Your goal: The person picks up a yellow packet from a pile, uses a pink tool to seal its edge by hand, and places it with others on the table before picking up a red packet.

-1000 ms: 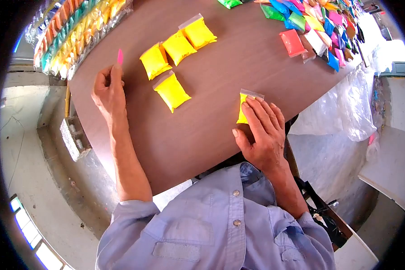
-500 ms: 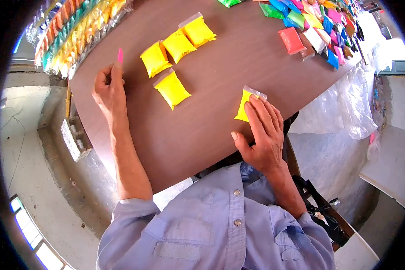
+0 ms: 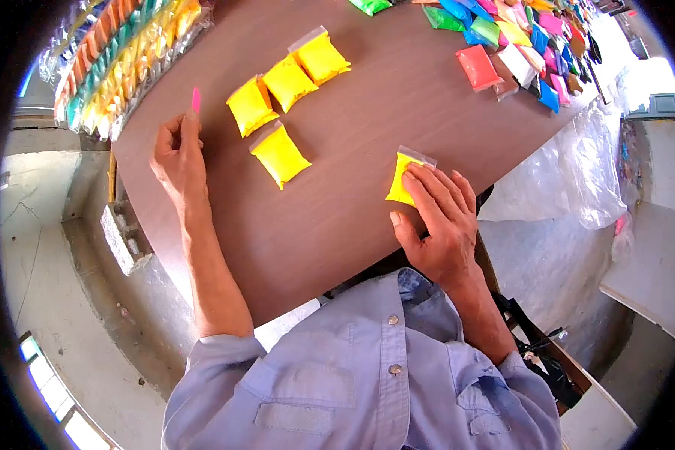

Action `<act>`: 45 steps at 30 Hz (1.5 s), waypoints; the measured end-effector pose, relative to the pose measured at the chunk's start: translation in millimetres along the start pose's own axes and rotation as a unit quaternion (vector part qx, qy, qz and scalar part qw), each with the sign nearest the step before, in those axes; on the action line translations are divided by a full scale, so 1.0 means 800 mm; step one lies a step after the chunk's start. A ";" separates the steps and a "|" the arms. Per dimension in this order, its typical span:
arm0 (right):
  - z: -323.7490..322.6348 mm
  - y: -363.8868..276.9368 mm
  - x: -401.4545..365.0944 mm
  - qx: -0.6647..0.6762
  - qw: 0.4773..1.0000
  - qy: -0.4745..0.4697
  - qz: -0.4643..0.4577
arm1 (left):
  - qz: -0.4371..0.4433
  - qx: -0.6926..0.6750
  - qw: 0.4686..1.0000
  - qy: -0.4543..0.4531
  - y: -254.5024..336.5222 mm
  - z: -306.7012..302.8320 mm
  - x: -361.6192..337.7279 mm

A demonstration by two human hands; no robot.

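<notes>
My left hand [image 3: 178,159] is closed in a pinch, held up over the table's left side. A thin pink pointed piece [image 3: 196,99] sticks up from its fingertips; the rest of that piece is hidden. My right hand [image 3: 444,225] lies flat with its fingers stretched out, resting over a small clear bag with yellow filling [image 3: 402,181]. The fingers cover this bag's right part. Between my hands, a single yellow bag [image 3: 280,155] lies apart on the table. Just beyond it, three more yellow bags [image 3: 289,82] lie in a slanting row, touching or overlapping.
The brown table [image 3: 337,217] has long clear-wrapped strips of coloured packets [image 3: 127,60] at its back left. A pile of small bags in many colours [image 3: 514,45] covers the back right corner, a red bag [image 3: 478,67] at its near edge. Clear plastic sheeting [image 3: 577,169] hangs beyond the right edge.
The view has shifted a little, so the table things sit slightly further left. Both hands keep nearly the same pose, with the right hand still on the yellow bag.
</notes>
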State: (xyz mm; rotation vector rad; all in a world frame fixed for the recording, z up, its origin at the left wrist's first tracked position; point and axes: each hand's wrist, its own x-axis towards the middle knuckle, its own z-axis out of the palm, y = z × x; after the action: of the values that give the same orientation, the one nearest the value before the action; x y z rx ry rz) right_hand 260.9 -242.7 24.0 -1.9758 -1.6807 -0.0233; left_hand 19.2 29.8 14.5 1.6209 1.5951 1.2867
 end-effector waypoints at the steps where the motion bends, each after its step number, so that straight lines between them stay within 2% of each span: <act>1: 0.000 0.000 -0.002 0.005 1.000 0.002 -0.001 | 0.000 0.001 1.000 0.001 0.001 -0.002 -0.001; 4: 0.003 -0.005 -0.007 0.023 1.000 0.010 0.002 | -0.026 0.028 0.999 -0.005 0.004 -0.004 -0.001; 6: 0.002 -0.008 -0.008 0.032 0.999 0.016 0.005 | -0.020 -0.003 1.000 -0.002 0.002 -0.003 -0.001; 8: 0.001 -0.011 -0.008 0.044 0.997 0.066 0.008 | -0.020 -0.011 1.000 -0.002 -0.002 -0.003 0.000; 11: 0.002 -0.003 -0.005 0.003 1.000 0.012 0.019 | -0.011 -0.009 1.000 0.002 -0.002 -0.001 0.000; 15: 0.009 0.002 -0.008 -0.013 1.000 0.003 0.016 | -0.012 0.015 1.000 0.003 -0.004 -0.002 0.000; 22: 0.008 0.009 0.004 -0.008 0.999 0.031 0.007 | -0.004 0.041 0.999 -0.009 0.008 0.000 0.000; 27: 0.004 0.007 -0.003 -0.019 1.000 0.020 -0.008 | -0.011 -0.009 1.000 -0.001 -0.003 -0.001 0.000; 32: 0.002 0.000 -0.012 -0.017 0.999 0.040 0.029 | -0.040 -0.001 0.999 -0.012 0.002 -0.002 -0.001; 35: 0.013 -0.002 -0.008 0.050 0.994 0.081 0.052 | -0.032 -0.005 0.999 -0.015 -0.013 -0.006 0.006; 41: 0.021 -0.030 0.026 0.136 0.987 0.090 -0.007 | -0.018 -0.007 1.000 -0.008 -0.005 -0.003 0.002; 45: 0.036 -0.046 0.047 0.180 0.980 0.075 -0.046 | -0.049 -0.023 0.998 -0.013 0.005 -0.003 0.002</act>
State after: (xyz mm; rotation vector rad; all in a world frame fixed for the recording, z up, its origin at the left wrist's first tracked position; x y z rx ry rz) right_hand 226.0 -194.2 27.1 -1.5881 -1.5519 0.0903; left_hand 18.3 30.0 19.4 1.5051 1.5970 1.2379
